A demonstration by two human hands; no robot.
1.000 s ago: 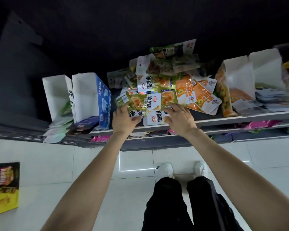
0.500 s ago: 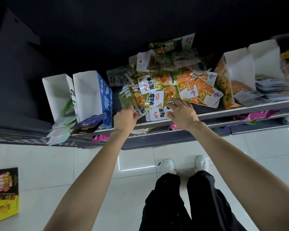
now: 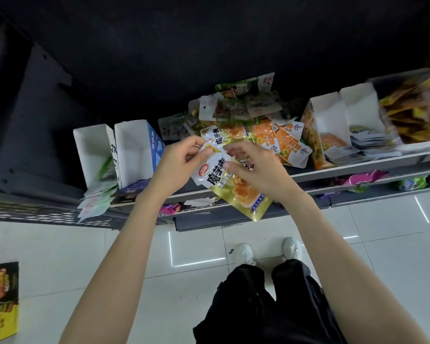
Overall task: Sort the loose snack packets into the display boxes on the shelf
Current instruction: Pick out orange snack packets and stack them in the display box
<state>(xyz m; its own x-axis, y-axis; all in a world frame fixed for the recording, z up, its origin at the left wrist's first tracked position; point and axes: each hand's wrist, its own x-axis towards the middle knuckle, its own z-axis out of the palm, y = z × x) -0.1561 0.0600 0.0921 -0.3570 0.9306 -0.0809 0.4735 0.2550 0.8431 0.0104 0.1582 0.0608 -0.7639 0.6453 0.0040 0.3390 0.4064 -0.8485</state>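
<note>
A heap of loose snack packets [image 3: 256, 120], green and orange, lies on the middle of the shelf [image 3: 358, 166]. Both hands hold a small bunch of yellow-green packets [image 3: 236, 189] lifted in front of the shelf edge. My left hand [image 3: 181, 162] pinches their white top edge. My right hand [image 3: 256, 167] grips them from the right, fingers curled over the front. On the left stand a white display box [image 3: 92, 147] and a blue display box [image 3: 139, 147]. On the right stand an orange display box [image 3: 325, 125] and a white display box [image 3: 360, 108] with packets in them.
A lower shelf [image 3: 372, 192] holds purple and green packets. A yellow and black carton [image 3: 0, 301] lies on the white tiled floor at the left. My legs and white shoes [image 3: 268, 252] stand below the shelf. Dark shelving [image 3: 30, 135] rises on the left.
Both hands have lifted yellow-green packets off the heap and drawn them toward me, past the shelf's front edge. The right hand went from resting on the packets to gripping them.
</note>
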